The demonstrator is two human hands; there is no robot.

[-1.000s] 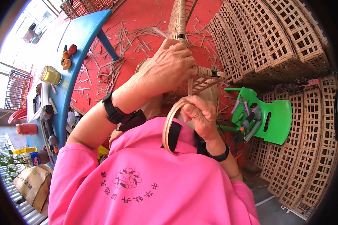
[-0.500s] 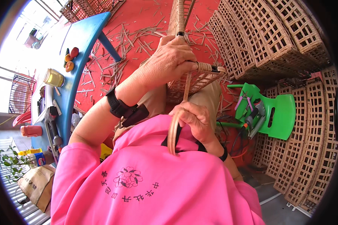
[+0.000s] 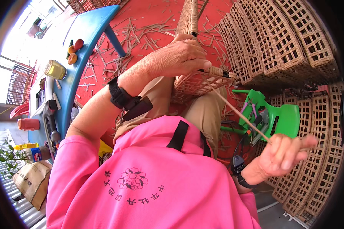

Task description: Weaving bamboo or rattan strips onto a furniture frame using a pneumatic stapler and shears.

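The right hand (image 3: 282,155) pinches one strip (image 3: 239,112); up-left of that grip, the left hand (image 3: 184,57) clasps one woven basket (image 3: 217,71).

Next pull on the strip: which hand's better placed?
Right, probably: the right hand holds the strip, stretched straight out from the woven basket. The left hand grips the basket's edge, so it seems better suited to steadying.

Left hand (image 3: 184,57) clasps ahead while right hand (image 3: 282,156) pinches, extended rightward
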